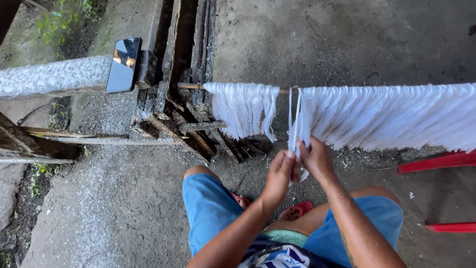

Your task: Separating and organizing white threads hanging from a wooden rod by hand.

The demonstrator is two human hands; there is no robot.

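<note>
Both hands meet at centre frame, just below the thin brown wooden rod [238, 87] that runs horizontally across the upper half. Left hand [279, 179] and right hand [315, 159] are touching each other, fingers closed in a pinch grip on the lower ends of a pair of loose white cotton strands [293, 119]. Strands hang from the rod in the gap between two fringes and run straight down into the grip; a short white tail shows below the hands.

Left of the gap: short bunch of white hanging threads [244, 108], centre frame, clear of the hands. Right of the gap: long wide curtain of white hanging threads [391, 116], reaching the right edge; its lower left corner sits just beside the right hand.

Rod's left end goes into a dark weathered wooden frame [181, 74], upper centre. Black smartphone [123, 64] leans upright against a grey concrete rail [52, 77], upper left. Red plastic chair legs [436, 163] at right edge. Blue denim shorts [210, 208] at bottom, over grey concrete floor [124, 198].
</note>
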